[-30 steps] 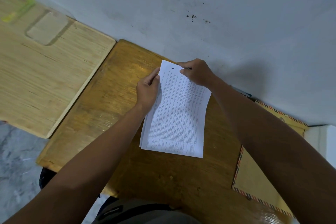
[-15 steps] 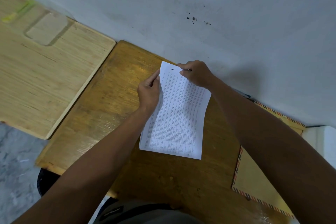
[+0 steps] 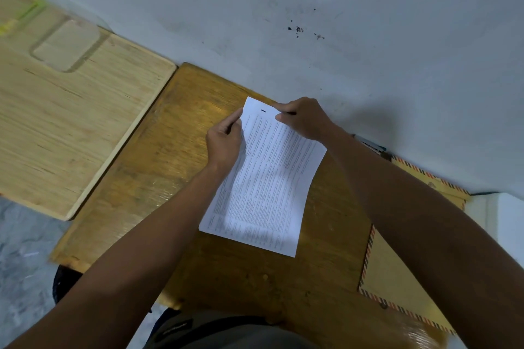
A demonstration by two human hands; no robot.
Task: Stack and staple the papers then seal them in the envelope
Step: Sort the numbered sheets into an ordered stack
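Observation:
A stack of white printed papers is held over the brown wooden table, its near edge lifted slightly. A dark staple mark shows near the top left corner. My left hand pinches the papers' left edge near the top. My right hand grips the top edge, thumb and fingers closed on the sheets. A yellow envelope with a red and blue striped border lies on the table at the right, partly hidden by my right forearm. A stapler is partly visible behind that forearm against the wall.
A lighter wooden board with a clear phone case on it adjoins the table on the left. A pale wall runs along the table's far edge. Grey floor shows at the lower left.
The papers' lower end has swung a little away from me and the stack tilts more. Both hands keep their hold near the top.

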